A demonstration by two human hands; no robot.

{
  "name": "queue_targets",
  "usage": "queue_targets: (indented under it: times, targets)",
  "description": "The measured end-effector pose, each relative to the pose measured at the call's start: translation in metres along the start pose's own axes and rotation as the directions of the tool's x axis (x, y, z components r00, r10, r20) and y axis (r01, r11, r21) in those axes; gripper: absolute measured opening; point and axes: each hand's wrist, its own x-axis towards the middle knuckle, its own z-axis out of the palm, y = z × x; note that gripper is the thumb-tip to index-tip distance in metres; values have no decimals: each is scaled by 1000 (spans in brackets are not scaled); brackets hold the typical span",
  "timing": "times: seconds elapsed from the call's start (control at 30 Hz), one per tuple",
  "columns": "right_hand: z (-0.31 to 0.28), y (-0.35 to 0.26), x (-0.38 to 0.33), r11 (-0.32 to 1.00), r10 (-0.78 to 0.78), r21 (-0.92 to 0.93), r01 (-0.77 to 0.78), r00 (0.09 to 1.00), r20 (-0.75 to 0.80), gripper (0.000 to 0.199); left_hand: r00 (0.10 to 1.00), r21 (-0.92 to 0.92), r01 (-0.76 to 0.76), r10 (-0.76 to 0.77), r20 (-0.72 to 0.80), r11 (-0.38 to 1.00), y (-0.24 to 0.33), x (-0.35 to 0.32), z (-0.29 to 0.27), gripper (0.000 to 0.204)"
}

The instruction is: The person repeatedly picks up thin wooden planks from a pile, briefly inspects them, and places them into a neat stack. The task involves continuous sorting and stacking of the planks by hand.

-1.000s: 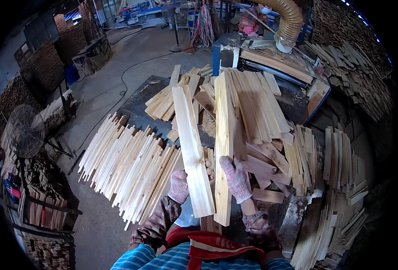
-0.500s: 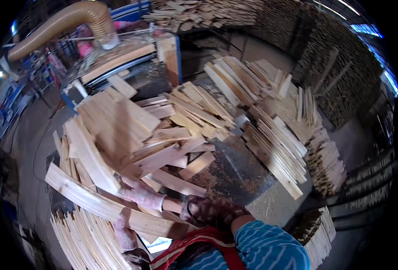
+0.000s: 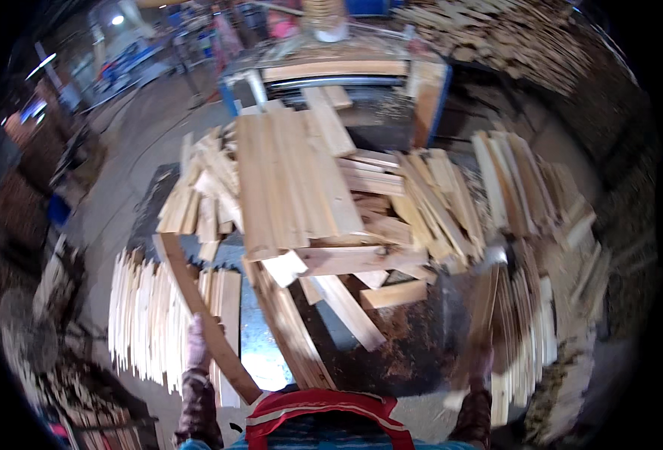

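Note:
A long narrow wooden board point(image 3: 210, 324) slants above the left stack of strips. My left hand point(image 3: 196, 346), in a pale pinkish glove, is closed on its side about halfway along. Over at the right, my right hand point(image 3: 484, 363) holds another board point(image 3: 474, 324), smeared by motion, beside the right-hand row of strips point(image 3: 525, 330). The fingers of that hand are partly hidden and blurred. Between my hands, two or so long boards point(image 3: 290, 330) lie over the dark table, pointing toward my red apron point(image 3: 320, 405).
A wide layer of boards point(image 3: 290, 176) lies before a machine point(image 3: 335, 71) with a roller. Loose offcuts point(image 3: 391, 296) and sawdust cover the dark table point(image 3: 410, 360). Upright strips point(image 3: 144, 322) stand at the left. More wood point(image 3: 496, 37) is piled at the back right.
My view has swung left, so the machine sits further right. My hands, close together on boards before, are now wide apart, the right one over by the right-hand strips with a board.

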Motion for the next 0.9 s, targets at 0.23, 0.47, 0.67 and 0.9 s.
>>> queue_targets:
  times: [0.23,0.47,0.67,0.9]
  targets:
    - [5,11,-15,746,8,-656,117,983,185,94,959,708,187,29,-281,681,-197,34,14,65]
    - [12,101,102,650,28,-754,99,988,154,58,954,591,259,-106,-281,764,-146,51,47,71]
    - [-48,145,182,419,5,-871,-257,960,-281,56,998,77,44,-48,49,996,53,77,171,51]
    - [68,-329,-25,367,-925,103,925,351,147,68,993,611,0,-73,94,792,135,62,222,36]
